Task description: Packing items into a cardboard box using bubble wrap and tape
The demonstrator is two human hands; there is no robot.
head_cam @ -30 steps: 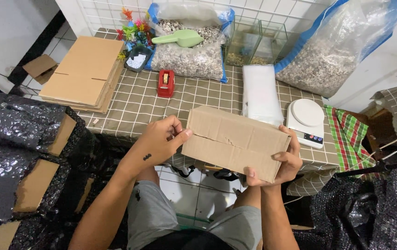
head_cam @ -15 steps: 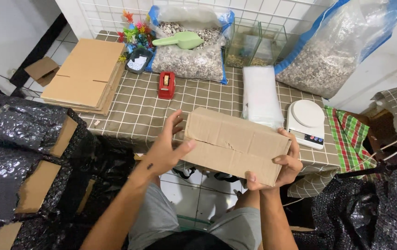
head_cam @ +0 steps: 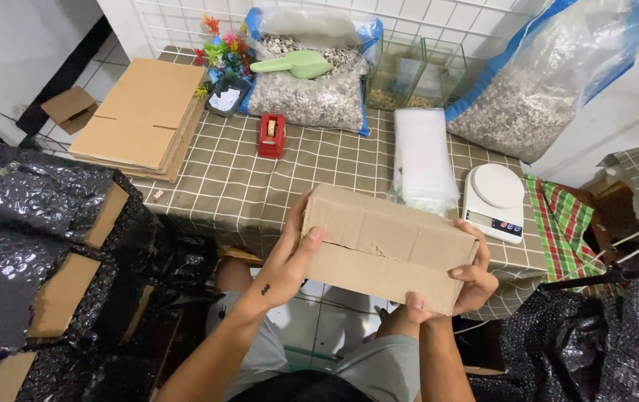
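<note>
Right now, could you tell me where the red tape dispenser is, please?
In the head view, the red tape dispenser sits on the checked tablecloth, left of centre, just before the open gravel bag and right of the flat cardboard stack.

Bare arms, grey shorts

Both forearms are uncovered, with no sleeves, watch or rings in sight. The left hand (head_cam: 283, 262) carries a small dark mark, perhaps a tattoo, near the wrist; the right hand (head_cam: 470, 277) shows no marking. Grey shorts (head_cam: 260, 350) cover the thighs, knees left bare.
</note>
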